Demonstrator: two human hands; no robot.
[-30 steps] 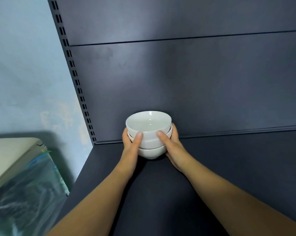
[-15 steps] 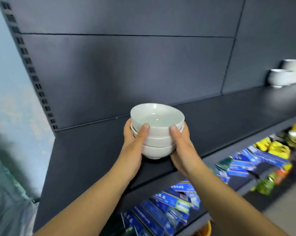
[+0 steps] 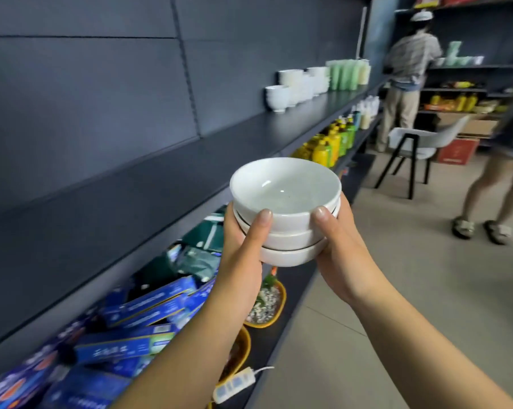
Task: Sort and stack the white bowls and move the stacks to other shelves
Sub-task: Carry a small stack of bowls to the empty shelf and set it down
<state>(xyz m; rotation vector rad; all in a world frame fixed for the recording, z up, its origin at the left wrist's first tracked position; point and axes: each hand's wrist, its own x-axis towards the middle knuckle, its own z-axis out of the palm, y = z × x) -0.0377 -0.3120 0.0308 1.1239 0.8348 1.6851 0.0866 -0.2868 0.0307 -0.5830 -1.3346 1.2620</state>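
Observation:
A stack of three white bowls (image 3: pixel 287 219) is held in the air in front of the dark shelf (image 3: pixel 149 184), clear of its front edge. My left hand (image 3: pixel 243 246) grips the stack's left side with the thumb on the top bowl's wall. My right hand (image 3: pixel 338 246) grips the right side the same way. More white bowls (image 3: pixel 296 87) stand in stacks further along the same shelf, to the right.
Green cups (image 3: pixel 346 73) stand past the white bowls. Blue boxes (image 3: pixel 131 320) and yellow bottles (image 3: pixel 329 146) fill the lower shelves. A white chair (image 3: pixel 420 143) and two people (image 3: pixel 408 75) stand in the aisle at the right. A power strip (image 3: pixel 234 385) lies on the bottom shelf.
Both hands lifted the bowl stack off the shelf's left end and carried it out over the aisle. My view swung right, showing the length of the shelving.

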